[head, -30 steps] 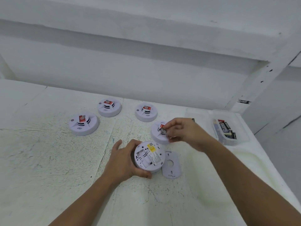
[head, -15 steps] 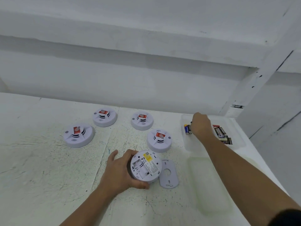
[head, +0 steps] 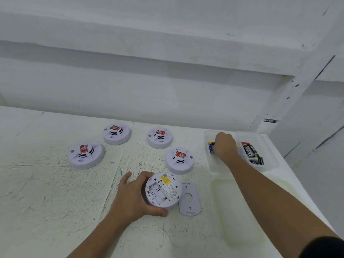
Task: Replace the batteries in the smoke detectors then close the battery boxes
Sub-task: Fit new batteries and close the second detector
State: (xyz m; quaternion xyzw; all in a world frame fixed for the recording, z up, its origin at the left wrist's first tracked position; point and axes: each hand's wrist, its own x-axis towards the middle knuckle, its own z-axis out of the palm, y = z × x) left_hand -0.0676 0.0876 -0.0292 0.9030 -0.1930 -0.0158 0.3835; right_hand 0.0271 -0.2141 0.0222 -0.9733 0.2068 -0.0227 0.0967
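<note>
While left grip (head: 133,199) clasps detector (head: 163,190), right grip (head: 224,146) reaches tray (head: 219,169).

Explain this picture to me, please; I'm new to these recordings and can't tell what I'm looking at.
There is no machine here: a person wears a camera on the head, looking forward and down at their two bare hands. On the white table stand four smoke detectors, face up. The left hand holds a fifth, the open detector, turned over so that its battery bay shows; it looks empty. Its cover plate lies beside it. The right hand reaches into a clear tray next to a blue and yellow battery; whether it grips anything is hidden. Dark batteries lie in the neighbouring compartment.
</note>
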